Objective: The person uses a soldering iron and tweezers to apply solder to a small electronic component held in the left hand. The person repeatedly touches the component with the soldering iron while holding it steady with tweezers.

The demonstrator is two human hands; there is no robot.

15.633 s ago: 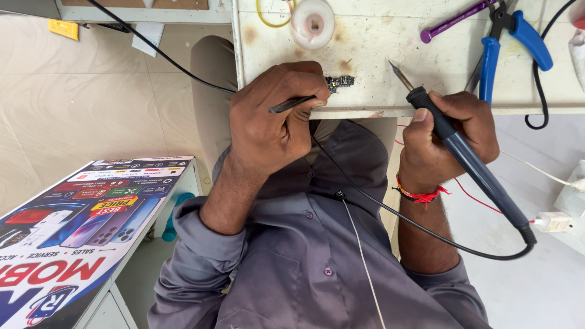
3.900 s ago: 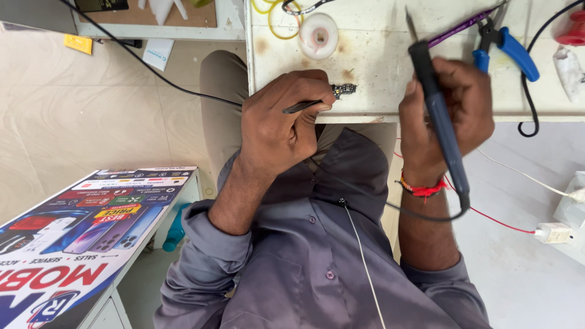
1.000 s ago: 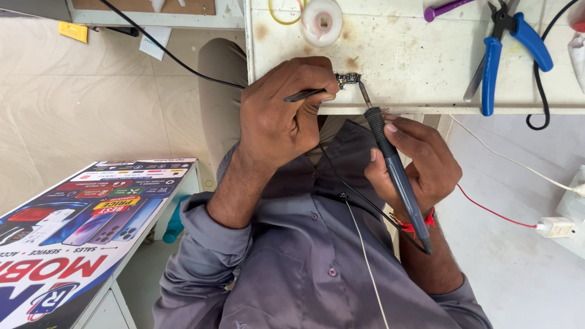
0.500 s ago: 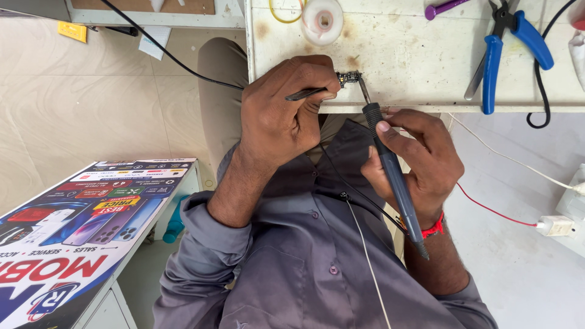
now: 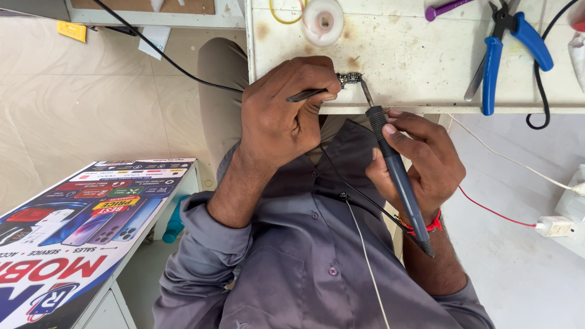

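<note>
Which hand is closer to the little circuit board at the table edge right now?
Left. The left hand, pinching tweezers, has fingertips right beside the circuit board; the right hand sits below the table edge, reaching it only through the soldering iron.

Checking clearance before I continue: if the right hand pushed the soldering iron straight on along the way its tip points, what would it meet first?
The right hand aims the soldering iron up toward the bench edge. Its tip already appears to sit at the small circuit board pinned by the tweezers in the left hand; that board comes first, though depth is unclear.
</note>
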